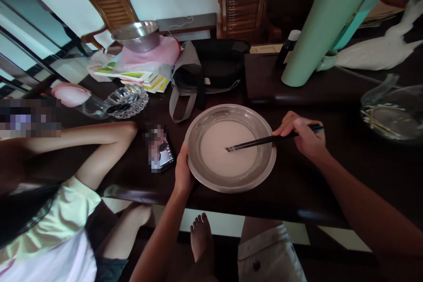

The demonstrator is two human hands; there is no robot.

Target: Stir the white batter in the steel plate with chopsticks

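Note:
A wide metal basin [231, 185] stands near the front edge of the dark table, partly filled with a pale, milky liquid [228, 163]. My left hand [183, 169] grips the basin's left rim, its fingers mostly hidden beneath and behind the wall. Wrapped round a pair of dark chopsticks [254, 142], my right hand [306, 134] is just right of the basin. The chopsticks slant down to the left across the rim, with their tips at the liquid near the middle.
A phone [161, 152] lies left of the basin, beside another person's bent arm [99, 136]. Behind are a glass ashtray [127, 101], a black bag [221, 66], booklets [148, 80] and a steel bowl [139, 37]. A tall green flask [324, 31] and a glass dish [393, 116] stand right.

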